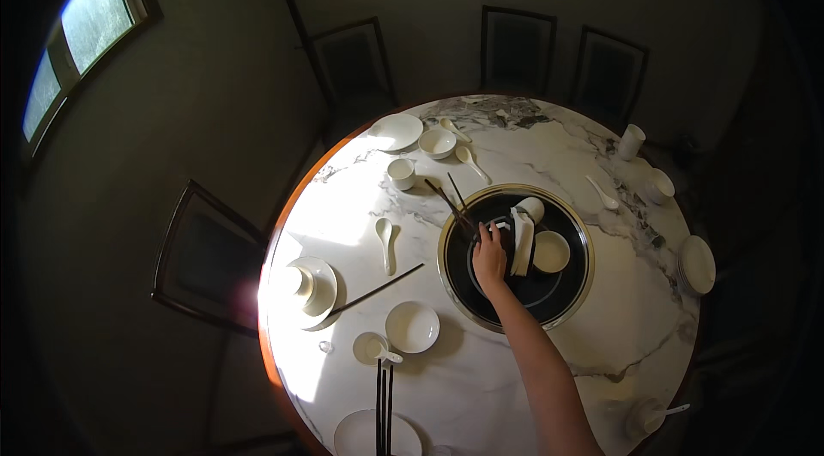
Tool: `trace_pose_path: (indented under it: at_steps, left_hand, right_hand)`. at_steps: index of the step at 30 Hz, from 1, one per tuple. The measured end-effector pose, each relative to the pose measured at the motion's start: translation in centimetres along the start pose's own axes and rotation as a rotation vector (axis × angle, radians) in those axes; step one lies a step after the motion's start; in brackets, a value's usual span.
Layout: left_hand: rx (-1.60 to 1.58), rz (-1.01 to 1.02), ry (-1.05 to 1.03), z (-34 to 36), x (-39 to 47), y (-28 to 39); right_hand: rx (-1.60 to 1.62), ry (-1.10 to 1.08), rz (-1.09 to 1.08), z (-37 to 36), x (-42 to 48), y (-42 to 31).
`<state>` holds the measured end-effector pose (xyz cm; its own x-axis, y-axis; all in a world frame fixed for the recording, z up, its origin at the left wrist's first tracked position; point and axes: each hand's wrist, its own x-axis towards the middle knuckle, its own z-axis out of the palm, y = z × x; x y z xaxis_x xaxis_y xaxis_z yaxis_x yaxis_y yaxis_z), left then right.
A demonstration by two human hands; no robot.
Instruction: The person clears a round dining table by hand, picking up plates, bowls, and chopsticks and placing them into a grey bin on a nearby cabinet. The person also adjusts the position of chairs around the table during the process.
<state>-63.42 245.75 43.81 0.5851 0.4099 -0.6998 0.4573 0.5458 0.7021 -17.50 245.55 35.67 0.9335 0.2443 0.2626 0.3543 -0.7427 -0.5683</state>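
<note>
My right hand [490, 256] reaches over the dark round inset in the tabletop, its fingertips beside dark chopsticks [456, 206] that lean over the metal rim. Whether the fingers grip them is unclear. Just right of the hand stand white folded napkins [523, 241] in a dark holder, with a white cup [531, 208] and a white bowl [552, 251] beside them. My left hand is out of view. Towards the lower left, several dark chopsticks [384, 404] extend over a white plate [412, 433], near a larger bowl [412, 327] and a small cup holding a spoon [386, 356].
The round marble table [489, 385] carries a spoon [384, 245], a lone chopstick [376, 290], stacked dishes [325, 301] at left, a far plate [397, 132] and more plates [697, 265] at right. Chairs [206, 256] surround it. A coat stand [290, 2] stands behind.
</note>
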Motion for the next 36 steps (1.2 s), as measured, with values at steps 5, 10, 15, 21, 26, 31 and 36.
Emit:
trace_pose_path:
  at_steps: [5, 10, 15, 21, 26, 31, 36]
  left_hand:
    - [-0.02, 0.063, -0.009, -0.6, -0.6, 0.8]
    - [-0.03, 0.034, 0.029, -1.0, -1.0, 0.2]
    - [0.016, 0.011, -0.006, -0.4, -1.3, 0.7]
    - [-0.05, 0.008, 0.02, -0.1, -1.1, 0.3]
    - [-0.049, 0.034, 0.003, -0.7, -0.5, -0.6]
    - [-0.069, 0.0, -0.051, 0.0, -1.5, 1.7]
    - [-0.166, -0.011, -0.151, -0.6, -1.2, 2.7]
  right_hand:
    - [-0.091, -0.202, 0.257, 5.1, 2.2, 2.1]
    - [-0.115, -0.275, 0.288, 6.7, 1.5, 2.4]
    - [-0.036, -0.231, 0.284, 8.2, 1.1, 3.3]
    - [0.097, -0.163, 0.222, 6.0, 0.2, 1.9]
    - [0.604, -0.233, 0.132, -1.6, -4.8, 0.0]
    - [1.012, -0.564, 0.315, -12.2, -15.7, -0.3]
    - [0.985, -0.874, 0.448, -19.6, -25.0, 2.9]
